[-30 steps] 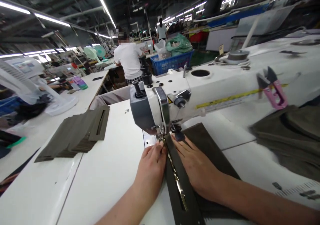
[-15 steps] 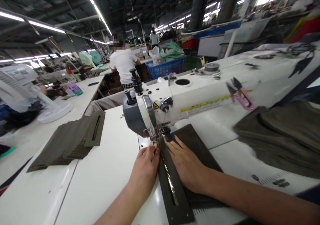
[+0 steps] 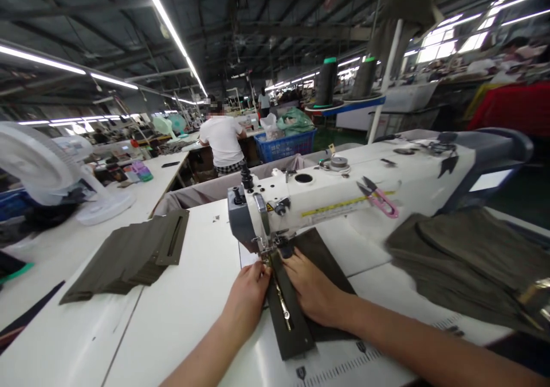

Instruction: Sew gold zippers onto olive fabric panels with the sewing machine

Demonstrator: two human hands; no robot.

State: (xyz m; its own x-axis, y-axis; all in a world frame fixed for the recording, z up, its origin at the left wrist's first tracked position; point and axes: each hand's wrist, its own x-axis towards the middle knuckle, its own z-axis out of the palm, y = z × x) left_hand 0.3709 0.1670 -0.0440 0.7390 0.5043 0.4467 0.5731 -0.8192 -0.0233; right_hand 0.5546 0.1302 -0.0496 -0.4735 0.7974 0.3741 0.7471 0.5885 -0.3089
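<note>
while the zippered panel (image 3: 290,295) sits partly under the sewing machine (image 3: 335,176), near length seemingly unsewn, your left hand (image 3: 248,293) bunches at its edge, grip unclear, your right hand (image 3: 313,287) spread loosely atop.

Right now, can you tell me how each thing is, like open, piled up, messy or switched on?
Zipper strip: flat, far end under the sewing machine
Gold zip: done up or not, too small to tell
Strip stack: piled, overlapping
Right-hand cloth: rumpled
Pink snips: blades apart
White fan: upright; can't tell if spinning
Blue basket: heaped with bags
Ceiling light: on
</note>
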